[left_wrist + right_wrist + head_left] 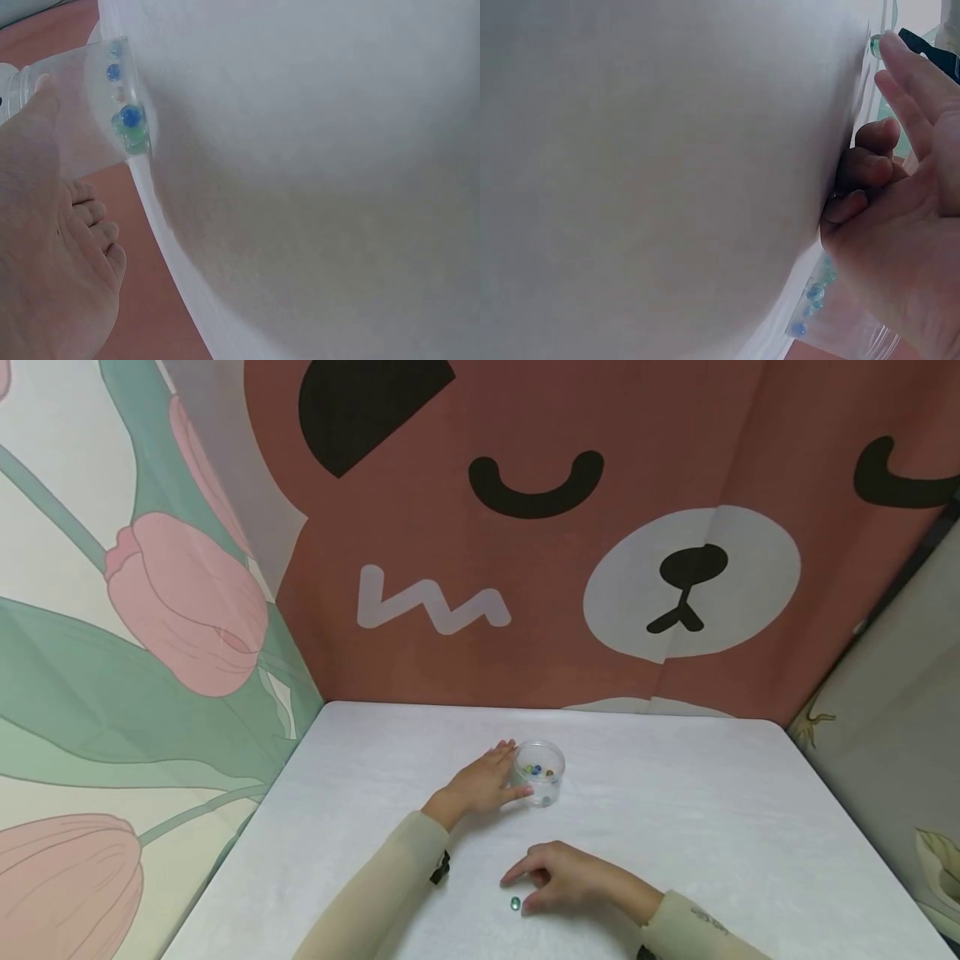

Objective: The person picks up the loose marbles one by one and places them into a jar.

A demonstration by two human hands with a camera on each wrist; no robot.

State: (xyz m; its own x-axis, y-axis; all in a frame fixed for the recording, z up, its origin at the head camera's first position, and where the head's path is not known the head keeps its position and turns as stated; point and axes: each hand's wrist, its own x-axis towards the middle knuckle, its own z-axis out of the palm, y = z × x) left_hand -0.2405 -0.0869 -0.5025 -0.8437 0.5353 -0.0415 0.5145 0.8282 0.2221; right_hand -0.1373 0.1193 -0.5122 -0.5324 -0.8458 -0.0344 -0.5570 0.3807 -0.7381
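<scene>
A clear round plastic jar [551, 789] stands on the white table, with several blue, green and amber glass marbles inside. At its left side is my left hand [476, 781], fingers nearly straight and thumb across the jar's near side. The left wrist view shows that thumb lying against the jar [75, 112] near its rim. Closer to me, my right hand [573, 877] has its index finger and thumb spread apart, the other fingers curled under. A single green glass marble [515, 903] lies on the table just left of the right thumb tip, outside the hand.
The white table [675, 785] reaches back to a brown curtain with a bear face [525, 610]. Flower-printed cloth [187, 602] hangs along the left, and a pale cloth [900, 693] along the right. Each wrist wears a dark strap [441, 867].
</scene>
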